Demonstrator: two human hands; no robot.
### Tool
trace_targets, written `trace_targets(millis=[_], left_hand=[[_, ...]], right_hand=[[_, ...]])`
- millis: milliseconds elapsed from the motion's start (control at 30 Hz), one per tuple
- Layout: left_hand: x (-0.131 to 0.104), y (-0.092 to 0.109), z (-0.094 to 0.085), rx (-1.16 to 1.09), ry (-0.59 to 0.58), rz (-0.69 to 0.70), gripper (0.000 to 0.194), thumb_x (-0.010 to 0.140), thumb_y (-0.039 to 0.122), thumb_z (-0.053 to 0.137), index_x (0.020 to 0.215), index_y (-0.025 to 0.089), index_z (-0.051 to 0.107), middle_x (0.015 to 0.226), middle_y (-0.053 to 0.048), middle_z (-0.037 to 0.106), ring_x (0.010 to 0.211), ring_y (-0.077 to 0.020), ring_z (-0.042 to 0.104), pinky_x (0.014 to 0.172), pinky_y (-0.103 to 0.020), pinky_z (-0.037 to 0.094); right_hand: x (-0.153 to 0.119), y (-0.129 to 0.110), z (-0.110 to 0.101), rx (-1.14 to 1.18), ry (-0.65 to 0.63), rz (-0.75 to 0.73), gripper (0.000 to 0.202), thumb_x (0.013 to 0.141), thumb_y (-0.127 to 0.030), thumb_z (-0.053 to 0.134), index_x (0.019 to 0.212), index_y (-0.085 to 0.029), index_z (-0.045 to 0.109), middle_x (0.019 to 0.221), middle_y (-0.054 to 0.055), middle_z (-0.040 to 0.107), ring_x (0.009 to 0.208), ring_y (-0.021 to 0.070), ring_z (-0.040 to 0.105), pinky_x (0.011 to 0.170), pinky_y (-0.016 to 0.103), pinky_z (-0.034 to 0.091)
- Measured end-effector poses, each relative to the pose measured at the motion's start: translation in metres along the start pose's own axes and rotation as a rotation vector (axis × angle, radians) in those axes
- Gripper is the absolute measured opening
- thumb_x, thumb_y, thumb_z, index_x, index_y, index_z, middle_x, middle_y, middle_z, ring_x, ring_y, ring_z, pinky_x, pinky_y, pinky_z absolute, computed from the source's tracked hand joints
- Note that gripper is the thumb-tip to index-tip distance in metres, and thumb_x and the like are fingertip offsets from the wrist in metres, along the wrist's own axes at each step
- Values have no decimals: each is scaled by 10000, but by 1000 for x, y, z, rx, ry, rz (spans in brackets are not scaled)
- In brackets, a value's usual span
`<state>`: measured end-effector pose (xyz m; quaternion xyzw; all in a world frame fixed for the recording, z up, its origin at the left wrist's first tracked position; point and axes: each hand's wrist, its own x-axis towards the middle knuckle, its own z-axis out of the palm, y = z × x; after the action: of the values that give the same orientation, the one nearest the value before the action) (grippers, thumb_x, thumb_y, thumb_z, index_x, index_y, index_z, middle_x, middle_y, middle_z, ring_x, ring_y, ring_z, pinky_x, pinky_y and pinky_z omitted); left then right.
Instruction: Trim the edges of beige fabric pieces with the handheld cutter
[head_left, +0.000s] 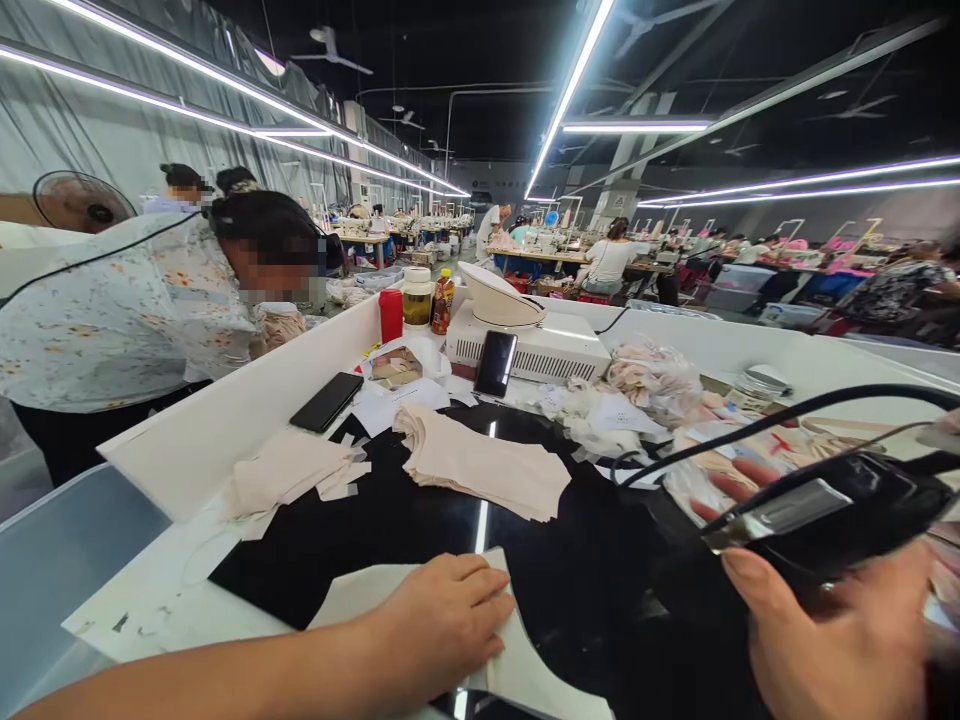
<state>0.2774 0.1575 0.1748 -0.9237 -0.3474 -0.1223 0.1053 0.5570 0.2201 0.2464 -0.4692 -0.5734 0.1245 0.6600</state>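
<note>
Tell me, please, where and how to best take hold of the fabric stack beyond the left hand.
I'd try the stack by its right end, coming from the right and pinching above and below. It lies flat on the black board, with bare surface beyond that end; its left end is fanned out beside papers. The layers look loose, so take them all.

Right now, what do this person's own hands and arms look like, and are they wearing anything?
Both are ordinary human hands, without gloves. The left hand shows no ring, and the left forearm is bare, with no sleeve or watch in view. The right hand is blurred, so finer details can't be made out.
</note>
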Motion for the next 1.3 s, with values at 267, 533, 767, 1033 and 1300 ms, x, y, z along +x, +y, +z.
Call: trace_targets(millis=[267,533,767,1033,1300], left_hand=[[4,5,20,43,77,-75,420,1074,473,586,1289,117,648,1355,-91,695,1168,-237,660,914,-355,502],[3,14,31,15,205,-82,391,1043,440,647,1222,94,685,1298,-110,726,1127,-240,665,807,-333,513],[3,17,26,15,171,-81,379,1069,427,591,1218,99,706,1298,-118,729,1102,-227,669,832,-319,529],[1,18,28,27,217,-81,378,1072,414,576,1212,88,706,1281,-112,739,1110,-239,667,837,-327,512],[0,18,26,50,220,-75,337,1073,374,571,1210,93,698,1278,-120,738,1118,-238,670,810,-324,530]], right_hand=[[-3,-30,62,232,6,123,733,707,-381,934,1343,-278,583,922,-10,694,620,192,662,668,401,567],[-14,-33,98,282,-78,171,657,739,-358,909,1274,-253,543,834,-37,690,637,169,668,660,343,577],[-21,-31,113,512,-122,244,529,796,-272,866,1205,-299,531,801,-71,658,610,135,639,624,322,579],[-25,-33,110,576,-200,259,472,834,-274,841,1195,-327,542,810,-70,647,618,136,635,612,312,583],[-25,-35,109,664,-246,254,459,859,-253,824,1216,-324,544,822,-58,646,636,141,643,583,300,592]])
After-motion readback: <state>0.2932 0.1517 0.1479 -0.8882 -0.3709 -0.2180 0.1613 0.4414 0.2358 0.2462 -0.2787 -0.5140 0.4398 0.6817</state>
